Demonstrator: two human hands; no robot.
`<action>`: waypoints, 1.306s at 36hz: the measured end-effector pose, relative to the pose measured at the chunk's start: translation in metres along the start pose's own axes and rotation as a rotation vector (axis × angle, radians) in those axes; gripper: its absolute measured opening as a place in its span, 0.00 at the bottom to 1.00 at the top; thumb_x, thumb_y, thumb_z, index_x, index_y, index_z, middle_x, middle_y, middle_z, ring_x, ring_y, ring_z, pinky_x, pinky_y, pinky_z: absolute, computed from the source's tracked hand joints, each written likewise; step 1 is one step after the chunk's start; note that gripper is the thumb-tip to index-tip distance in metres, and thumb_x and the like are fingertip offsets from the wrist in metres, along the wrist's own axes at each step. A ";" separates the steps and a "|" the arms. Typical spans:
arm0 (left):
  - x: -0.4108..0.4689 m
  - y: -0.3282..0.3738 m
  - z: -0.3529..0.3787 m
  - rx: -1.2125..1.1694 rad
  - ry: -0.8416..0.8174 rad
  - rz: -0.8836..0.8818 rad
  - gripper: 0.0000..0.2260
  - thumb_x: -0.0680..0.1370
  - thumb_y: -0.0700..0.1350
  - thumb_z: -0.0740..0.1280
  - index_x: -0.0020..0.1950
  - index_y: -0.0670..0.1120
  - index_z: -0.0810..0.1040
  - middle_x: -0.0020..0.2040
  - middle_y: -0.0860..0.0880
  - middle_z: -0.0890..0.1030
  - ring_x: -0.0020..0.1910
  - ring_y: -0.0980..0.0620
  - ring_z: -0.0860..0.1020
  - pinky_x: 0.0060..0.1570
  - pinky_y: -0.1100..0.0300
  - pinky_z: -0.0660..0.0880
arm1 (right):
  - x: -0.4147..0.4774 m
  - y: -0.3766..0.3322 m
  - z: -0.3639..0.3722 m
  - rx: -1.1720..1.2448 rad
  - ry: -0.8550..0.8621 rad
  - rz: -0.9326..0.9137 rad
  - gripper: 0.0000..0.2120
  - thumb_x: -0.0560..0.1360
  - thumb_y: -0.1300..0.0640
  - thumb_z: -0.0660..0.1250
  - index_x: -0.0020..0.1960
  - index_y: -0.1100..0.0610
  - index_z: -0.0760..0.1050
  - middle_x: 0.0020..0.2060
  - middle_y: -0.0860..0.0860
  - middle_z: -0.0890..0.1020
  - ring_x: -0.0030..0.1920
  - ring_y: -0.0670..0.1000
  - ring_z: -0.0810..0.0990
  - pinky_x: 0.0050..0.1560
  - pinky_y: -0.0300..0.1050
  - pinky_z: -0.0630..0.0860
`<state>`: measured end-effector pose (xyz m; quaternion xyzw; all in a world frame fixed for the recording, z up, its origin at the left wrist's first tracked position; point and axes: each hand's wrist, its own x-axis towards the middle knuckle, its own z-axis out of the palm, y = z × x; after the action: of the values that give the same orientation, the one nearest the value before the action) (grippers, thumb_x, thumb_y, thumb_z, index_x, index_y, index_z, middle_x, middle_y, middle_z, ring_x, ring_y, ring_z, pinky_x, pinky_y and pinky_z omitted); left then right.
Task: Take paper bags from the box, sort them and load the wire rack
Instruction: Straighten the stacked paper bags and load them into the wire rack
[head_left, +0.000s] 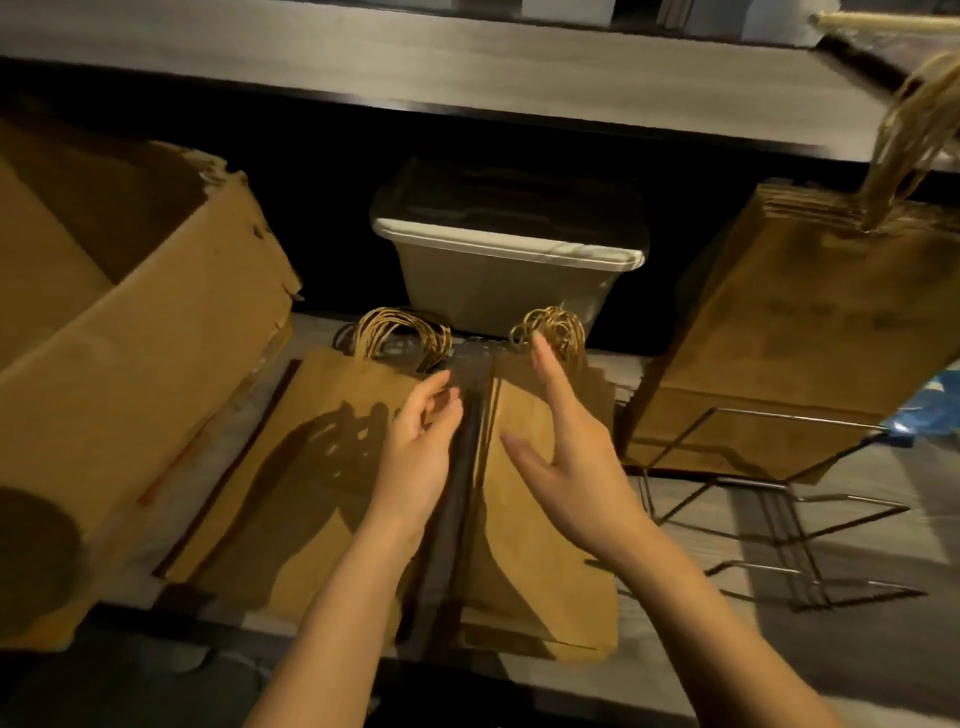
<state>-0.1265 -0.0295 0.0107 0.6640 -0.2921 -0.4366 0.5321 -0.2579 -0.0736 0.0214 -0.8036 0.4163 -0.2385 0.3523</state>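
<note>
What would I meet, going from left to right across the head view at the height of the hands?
cardboard box → left pile of paper bags → left hand → right hand → wire rack holding upright bags. The right pile lies partly under the right hand, so I leave it out.

A shop's stockroom or back counter, dimly lit. Stacked paper carrier bags (322, 467) lie beside an open cardboard box (130, 338). A wire rack (753, 467) holds more.
</note>
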 end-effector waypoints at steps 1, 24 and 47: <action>0.002 -0.003 -0.011 -0.003 0.028 -0.016 0.14 0.81 0.47 0.59 0.66 0.57 0.70 0.65 0.56 0.73 0.62 0.59 0.71 0.59 0.61 0.67 | 0.000 -0.003 0.009 0.027 -0.030 0.007 0.38 0.78 0.55 0.64 0.74 0.40 0.41 0.69 0.33 0.52 0.66 0.28 0.49 0.58 0.15 0.50; 0.021 -0.097 -0.134 0.535 0.164 -0.290 0.32 0.80 0.53 0.60 0.77 0.57 0.43 0.78 0.49 0.46 0.77 0.47 0.45 0.73 0.42 0.48 | -0.014 -0.018 0.135 0.499 -0.190 0.638 0.43 0.74 0.63 0.67 0.78 0.49 0.43 0.64 0.47 0.73 0.60 0.48 0.75 0.64 0.49 0.73; 0.023 -0.100 -0.142 1.011 0.087 -0.268 0.31 0.80 0.57 0.55 0.78 0.50 0.44 0.77 0.45 0.36 0.75 0.45 0.33 0.72 0.46 0.34 | -0.021 -0.039 0.132 0.788 -0.168 0.714 0.38 0.77 0.63 0.65 0.77 0.48 0.47 0.61 0.45 0.71 0.59 0.46 0.71 0.62 0.42 0.68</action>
<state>0.0028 0.0418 -0.0841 0.8870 -0.3564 -0.2774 0.0961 -0.1605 0.0082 -0.0352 -0.4355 0.5129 -0.1768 0.7183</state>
